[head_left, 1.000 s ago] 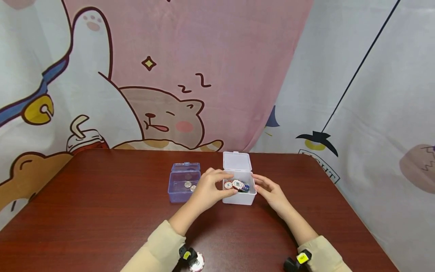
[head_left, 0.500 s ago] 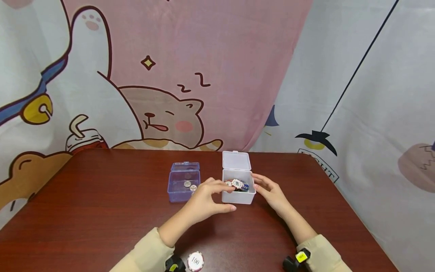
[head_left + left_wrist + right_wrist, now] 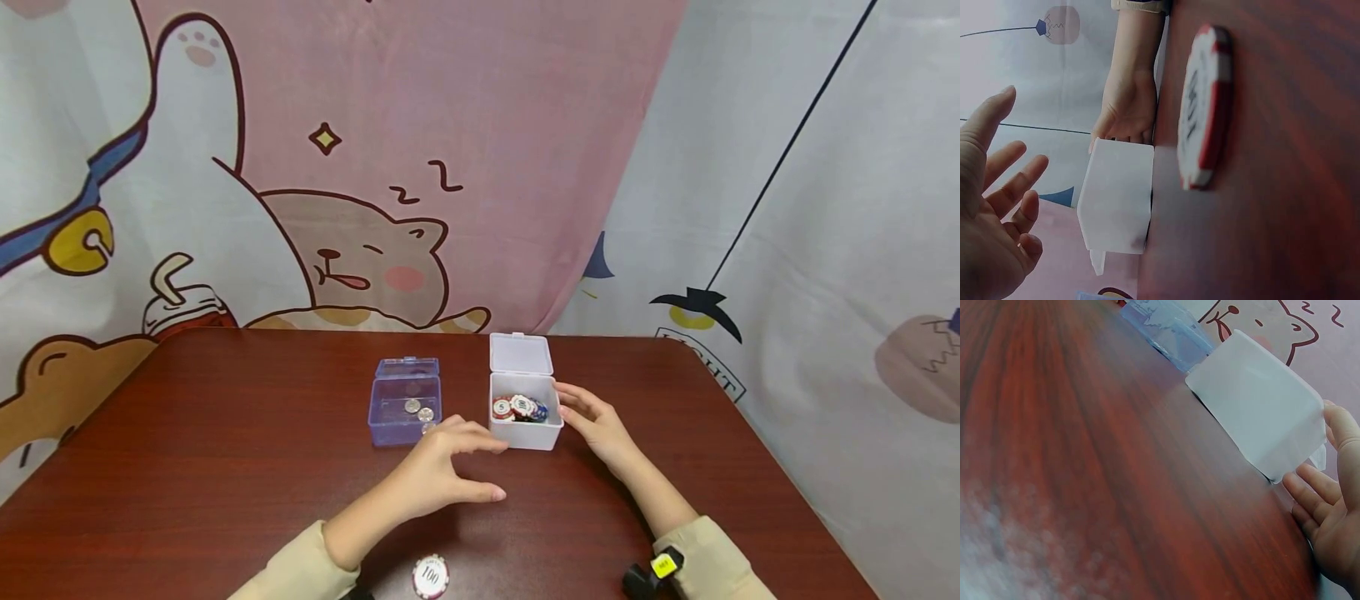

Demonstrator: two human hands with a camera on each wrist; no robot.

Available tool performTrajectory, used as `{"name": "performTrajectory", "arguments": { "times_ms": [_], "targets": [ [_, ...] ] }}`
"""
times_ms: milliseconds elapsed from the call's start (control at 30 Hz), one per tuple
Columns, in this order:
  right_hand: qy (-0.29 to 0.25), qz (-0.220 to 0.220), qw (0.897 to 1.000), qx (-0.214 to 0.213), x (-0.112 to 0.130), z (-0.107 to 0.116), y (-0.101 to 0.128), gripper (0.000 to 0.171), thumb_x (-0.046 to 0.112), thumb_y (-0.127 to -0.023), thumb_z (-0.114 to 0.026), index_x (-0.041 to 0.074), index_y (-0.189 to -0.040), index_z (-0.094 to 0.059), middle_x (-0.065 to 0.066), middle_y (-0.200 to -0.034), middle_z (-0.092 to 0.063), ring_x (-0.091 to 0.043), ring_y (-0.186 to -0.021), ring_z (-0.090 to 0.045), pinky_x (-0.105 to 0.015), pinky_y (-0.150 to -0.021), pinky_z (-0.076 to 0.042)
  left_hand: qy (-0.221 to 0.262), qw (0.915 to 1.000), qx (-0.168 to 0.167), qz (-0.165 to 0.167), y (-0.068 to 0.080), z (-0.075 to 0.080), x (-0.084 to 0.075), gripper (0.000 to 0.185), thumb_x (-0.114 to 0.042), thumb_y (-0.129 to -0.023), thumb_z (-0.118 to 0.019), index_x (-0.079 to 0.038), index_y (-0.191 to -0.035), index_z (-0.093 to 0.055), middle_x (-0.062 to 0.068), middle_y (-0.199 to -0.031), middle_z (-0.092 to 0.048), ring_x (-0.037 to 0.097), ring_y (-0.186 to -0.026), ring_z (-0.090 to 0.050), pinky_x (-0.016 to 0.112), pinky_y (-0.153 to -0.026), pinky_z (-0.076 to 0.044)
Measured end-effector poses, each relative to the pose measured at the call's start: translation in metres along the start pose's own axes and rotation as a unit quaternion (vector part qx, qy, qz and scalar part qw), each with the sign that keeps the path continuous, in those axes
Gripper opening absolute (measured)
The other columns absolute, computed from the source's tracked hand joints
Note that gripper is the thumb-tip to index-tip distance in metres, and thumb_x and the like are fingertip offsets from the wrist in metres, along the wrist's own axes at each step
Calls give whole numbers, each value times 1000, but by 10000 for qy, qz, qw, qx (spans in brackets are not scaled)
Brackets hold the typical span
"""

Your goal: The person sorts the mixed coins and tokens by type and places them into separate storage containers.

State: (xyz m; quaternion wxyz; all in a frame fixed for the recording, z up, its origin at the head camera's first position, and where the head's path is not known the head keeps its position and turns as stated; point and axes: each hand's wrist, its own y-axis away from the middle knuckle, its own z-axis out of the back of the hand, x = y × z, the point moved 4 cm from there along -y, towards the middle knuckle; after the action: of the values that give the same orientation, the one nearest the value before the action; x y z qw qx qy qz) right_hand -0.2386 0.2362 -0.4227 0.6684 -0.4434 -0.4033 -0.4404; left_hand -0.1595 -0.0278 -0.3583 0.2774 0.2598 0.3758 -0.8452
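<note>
A small white box [image 3: 525,433] with its lid up stands on the dark red table [image 3: 225,467]; red, white and blue poker chips [image 3: 519,408] lie inside. My right hand [image 3: 592,423] rests with straight fingers against the box's right side, as the right wrist view also shows: box [image 3: 1260,425], fingers [image 3: 1319,487]. My left hand [image 3: 442,467] hovers open and empty over the table, just left of and nearer than the box. A red and white chip marked 100 [image 3: 431,576] lies flat near the table's front edge, seen close up in the left wrist view [image 3: 1205,106].
A clear purple box [image 3: 405,408] with its lid up holds a few silver coins and stands left of the white box. A cartoon-printed curtain [image 3: 375,167] hangs behind the table. The table's right edge runs close to my right sleeve [image 3: 712,567].
My left hand has drawn back from the white box toward me, fingers opening, uncovering the 100 chip at the front edge. The right hand stayed at the box's side.
</note>
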Motion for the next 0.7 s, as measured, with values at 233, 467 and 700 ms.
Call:
{"name": "performTrajectory", "arguments": {
  "times_ms": [233,467,700],
  "targets": [
    [46,1,10000,9,-1,0,0,42,14,-96,-59,3,-135,-52,-23,-131,-54,-36,-119,-50,-21,-89,-43,147,9995,214,-167,12,-1,1,45,-32,-72,-84,-14,-112,-72,-5,-103,-67,14,-90,-54,34,-74,-47],
    [84,-35,10000,3,-2,0,0,41,13,-96,-59,3,-135,-52,-23,-130,-54,-36,-119,-51,-21,-89,-43,32,9990,361,-264,27,-2,5,44,-30,-72,-84,-12,-110,-72,-6,-100,-66,8,-90,-52,26,-74,-46],
    [80,-125,9999,-39,-2,0,0,41,14,-95,-60,4,-135,-53,-22,-130,-55,-35,-119,-51,-22,-88,-43,67,9977,623,-267,40,-2,6,44,-29,-72,-84,-10,-110,-72,-6,-100,-66,5,-94,-52,23,-81,-45]
  ]
}}
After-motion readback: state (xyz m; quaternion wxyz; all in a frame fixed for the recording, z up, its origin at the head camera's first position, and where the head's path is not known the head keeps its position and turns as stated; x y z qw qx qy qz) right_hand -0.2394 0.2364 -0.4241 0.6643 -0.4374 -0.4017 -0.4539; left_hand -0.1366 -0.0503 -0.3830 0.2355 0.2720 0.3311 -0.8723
